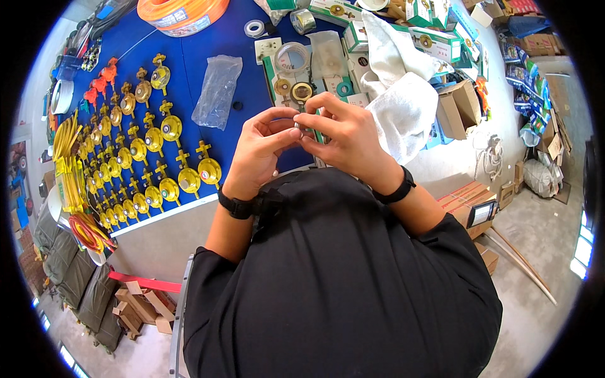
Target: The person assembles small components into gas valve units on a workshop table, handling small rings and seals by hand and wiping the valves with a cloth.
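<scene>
My left hand [259, 143] and my right hand [348, 133] meet at the table's near edge, fingertips pinched together. Between them is a small silvery piece [297, 125], mostly covered by the fingers; its kind cannot be made out. Just beyond the hands lies a round black-and-brass part [302, 92] on green-and-white boxes. A clear plastic bag [217, 92] and a small black ring [237, 106] rest on the blue tabletop [189, 53], left of the hands. Farther left, yellow gas regulators [171, 126] stand in several rows, some at the back with red-orange parts.
A white towel [403, 113] hangs over boxes at the right. Rolls of tape [303, 21] and an orange hose coil [183, 14] lie at the back. Yellow strips [68, 167] sit at the left edge. Cartons [466, 201] and poles [522, 264] are on the floor at right.
</scene>
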